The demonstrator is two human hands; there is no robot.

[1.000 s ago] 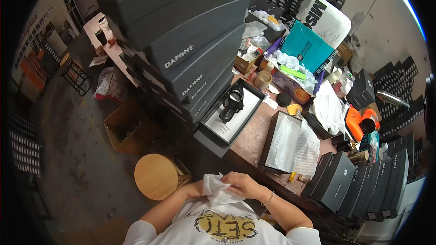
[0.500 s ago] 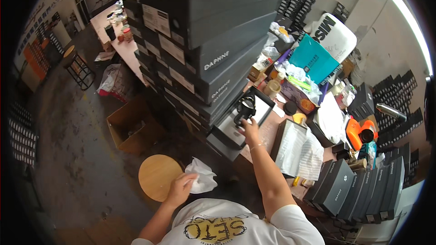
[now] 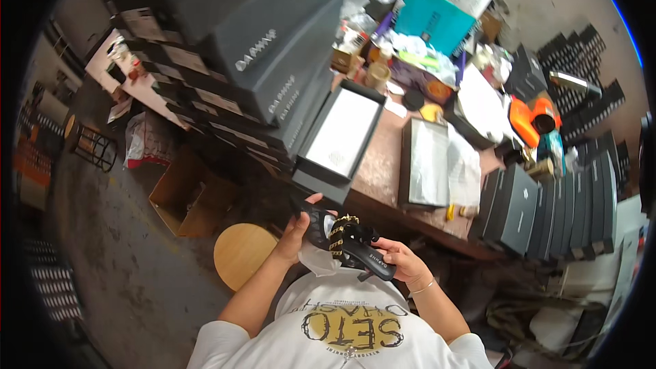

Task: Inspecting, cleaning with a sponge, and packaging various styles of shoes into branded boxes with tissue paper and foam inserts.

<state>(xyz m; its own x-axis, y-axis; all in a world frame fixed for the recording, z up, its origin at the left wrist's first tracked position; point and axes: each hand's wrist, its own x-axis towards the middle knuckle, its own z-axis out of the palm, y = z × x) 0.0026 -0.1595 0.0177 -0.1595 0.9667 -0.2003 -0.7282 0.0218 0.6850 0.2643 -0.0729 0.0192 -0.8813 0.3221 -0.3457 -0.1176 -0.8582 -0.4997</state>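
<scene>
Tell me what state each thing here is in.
Left hand: gripping the sandal
Right hand: gripping the sandal's printed-insole end
Black sandal with gold chain: held, unwrapped
White tissue paper: crumpled
White-bottomed shoebox: open
Tissue-lined shoebox: open
Cardboard carton: open
Shoebox tower: stacked

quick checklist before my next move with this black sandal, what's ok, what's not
1. Grip on the black sandal: ok, left hand and right hand hold opposite ends.
2. A hand free: not ok, both are on the sandal.
3. White tissue paper within reach: ok, it hangs below the sandal by the left hand.
4. Space in the nearer open shoebox by the tall stack: ok, its white lining shows with no shoe on it.
5. Hidden contents under the paper in the other open box: cannot tell.
6. Sandal's underside unmarked: cannot tell, mostly out of sight.
</scene>
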